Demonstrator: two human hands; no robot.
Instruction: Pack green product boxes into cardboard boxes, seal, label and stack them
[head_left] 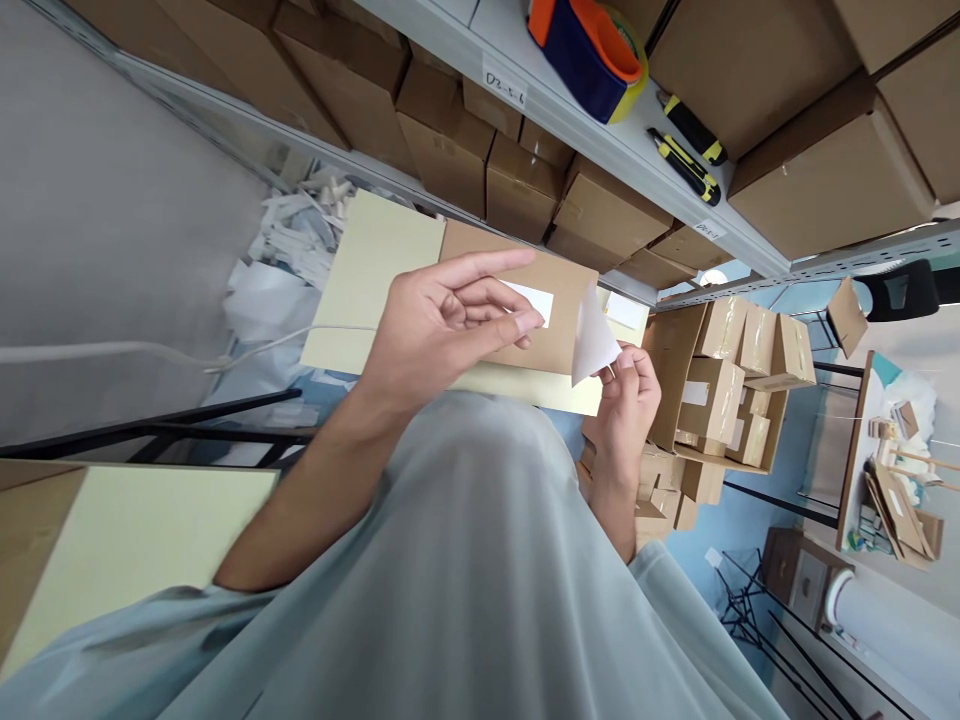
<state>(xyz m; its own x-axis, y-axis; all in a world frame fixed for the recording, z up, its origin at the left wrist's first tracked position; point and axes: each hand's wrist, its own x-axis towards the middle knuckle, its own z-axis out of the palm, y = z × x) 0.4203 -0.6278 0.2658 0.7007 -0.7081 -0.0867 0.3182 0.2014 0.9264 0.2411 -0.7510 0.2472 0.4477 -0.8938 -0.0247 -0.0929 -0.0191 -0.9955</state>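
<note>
A flat brown cardboard box (559, 335) lies on a pale yellow board (375, 270) in front of me. My left hand (442, 325) hovers over the box with its index finger stretched out. Its other fingers and thumb are curled onto a small white label (541, 300) at the box's face. To the right, my right hand (626, 400) pinches a curled white sheet of paper (592, 340) at its lower corner, beside the box's edge. My pale blue garment (480, 560) fills the lower part of the view.
A metal shelf (600, 140) carries brown cartons (450, 140), a tape dispenser (592, 45) and two yellow-black utility knives (686, 150). An open carton of small labelled boxes (724, 390) stands at the right. White paper scraps (300, 240) lie at the left. A second yellow board (142, 540) sits lower left.
</note>
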